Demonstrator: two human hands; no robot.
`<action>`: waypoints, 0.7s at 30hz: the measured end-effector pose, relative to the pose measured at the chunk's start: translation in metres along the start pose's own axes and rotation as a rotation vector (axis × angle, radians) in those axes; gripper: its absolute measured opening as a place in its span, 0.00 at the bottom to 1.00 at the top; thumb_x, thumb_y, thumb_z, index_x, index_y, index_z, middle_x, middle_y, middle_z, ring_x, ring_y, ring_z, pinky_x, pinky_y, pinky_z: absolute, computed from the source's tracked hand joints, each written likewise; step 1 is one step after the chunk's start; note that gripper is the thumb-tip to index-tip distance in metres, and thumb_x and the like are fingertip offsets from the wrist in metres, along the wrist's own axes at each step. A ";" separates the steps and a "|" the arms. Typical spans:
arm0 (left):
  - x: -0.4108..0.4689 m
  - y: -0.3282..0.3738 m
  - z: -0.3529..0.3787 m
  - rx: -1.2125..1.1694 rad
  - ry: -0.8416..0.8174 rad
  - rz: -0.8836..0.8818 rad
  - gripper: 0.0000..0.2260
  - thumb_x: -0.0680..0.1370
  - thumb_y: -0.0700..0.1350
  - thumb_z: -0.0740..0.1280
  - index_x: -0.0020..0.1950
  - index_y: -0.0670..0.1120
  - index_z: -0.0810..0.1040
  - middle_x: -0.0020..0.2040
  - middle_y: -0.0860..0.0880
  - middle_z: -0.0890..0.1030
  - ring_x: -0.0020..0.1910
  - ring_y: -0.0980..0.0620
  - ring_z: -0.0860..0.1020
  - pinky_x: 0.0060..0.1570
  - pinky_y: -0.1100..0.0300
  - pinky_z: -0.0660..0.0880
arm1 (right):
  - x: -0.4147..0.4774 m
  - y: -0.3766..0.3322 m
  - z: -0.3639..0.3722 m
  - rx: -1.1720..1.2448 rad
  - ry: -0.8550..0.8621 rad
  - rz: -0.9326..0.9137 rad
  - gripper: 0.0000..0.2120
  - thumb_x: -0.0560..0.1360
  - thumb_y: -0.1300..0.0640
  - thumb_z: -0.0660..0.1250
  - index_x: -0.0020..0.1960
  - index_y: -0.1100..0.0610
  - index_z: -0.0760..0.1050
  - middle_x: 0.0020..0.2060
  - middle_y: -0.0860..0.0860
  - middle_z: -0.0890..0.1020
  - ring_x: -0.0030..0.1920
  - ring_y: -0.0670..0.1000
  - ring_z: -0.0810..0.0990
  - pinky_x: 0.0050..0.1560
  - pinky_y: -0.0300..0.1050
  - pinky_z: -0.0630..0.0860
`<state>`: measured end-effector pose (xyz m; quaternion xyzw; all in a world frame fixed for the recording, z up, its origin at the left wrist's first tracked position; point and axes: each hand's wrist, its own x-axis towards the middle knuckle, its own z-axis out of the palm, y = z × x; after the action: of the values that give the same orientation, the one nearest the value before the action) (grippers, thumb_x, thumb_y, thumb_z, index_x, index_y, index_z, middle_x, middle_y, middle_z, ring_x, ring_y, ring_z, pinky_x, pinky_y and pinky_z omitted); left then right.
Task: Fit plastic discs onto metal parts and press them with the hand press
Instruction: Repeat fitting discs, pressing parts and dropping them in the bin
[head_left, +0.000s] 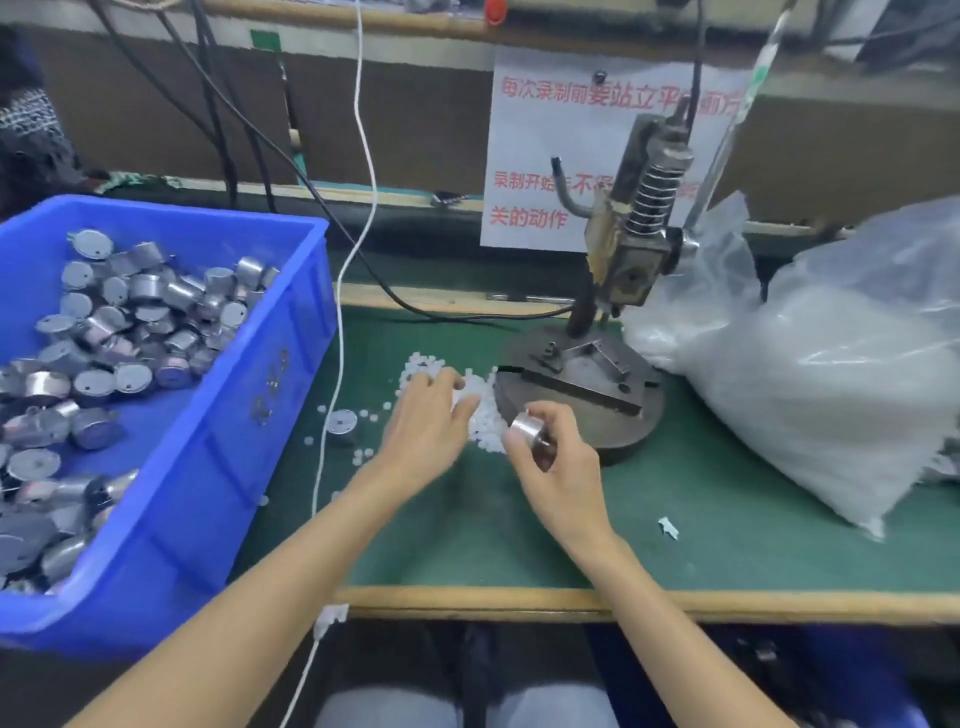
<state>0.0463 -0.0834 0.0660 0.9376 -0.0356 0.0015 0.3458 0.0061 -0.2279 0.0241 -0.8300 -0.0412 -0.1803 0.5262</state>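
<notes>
The right hand (556, 467) has its grip clamped on a metal part (525, 427): thumb on the near side, fingertips curled over the far side, the shiny cylinder held up off the bench (675, 545), just in front of the round base of the hand press (587, 395). Just beside it, the left hand (426, 421) lies palm down on the pile of plastic discs (485, 428), fingers bent into the white heap; whether that grip has closed on a disc cannot be told, as the fingertips are buried. The pile sits against the left edge of the press base, with stray discs scattered on the green mat. Left of the left hand, a second metal part (342, 422) lies flat beside a white cable (340, 312). Further left, a blue bin (218, 467) is heaped with metal parts. To the right of the press slumps a large clear plastic bag (831, 389).
</notes>
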 end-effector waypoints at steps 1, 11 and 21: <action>0.002 -0.012 0.009 0.057 -0.031 -0.027 0.14 0.80 0.50 0.61 0.61 0.44 0.71 0.58 0.44 0.71 0.57 0.44 0.72 0.54 0.54 0.67 | -0.009 0.010 -0.002 -0.021 -0.022 0.040 0.13 0.72 0.56 0.71 0.51 0.49 0.69 0.37 0.45 0.77 0.34 0.44 0.74 0.40 0.37 0.71; 0.002 -0.038 0.038 0.251 0.087 0.147 0.05 0.78 0.43 0.63 0.50 0.42 0.73 0.49 0.44 0.75 0.53 0.43 0.71 0.46 0.52 0.68 | -0.021 0.021 -0.001 -0.128 0.001 -0.033 0.17 0.71 0.60 0.73 0.58 0.61 0.75 0.47 0.51 0.75 0.42 0.38 0.70 0.49 0.27 0.65; -0.004 -0.029 0.037 -0.024 0.241 0.225 0.06 0.72 0.33 0.68 0.43 0.43 0.77 0.41 0.48 0.80 0.39 0.58 0.74 0.40 0.63 0.68 | -0.021 0.026 -0.001 -0.269 -0.052 -0.016 0.11 0.71 0.52 0.72 0.51 0.56 0.78 0.44 0.49 0.80 0.43 0.50 0.73 0.46 0.34 0.64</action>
<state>0.0432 -0.0853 0.0195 0.9165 -0.0984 0.1523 0.3565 -0.0074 -0.2379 -0.0052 -0.8971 -0.0369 -0.1668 0.4074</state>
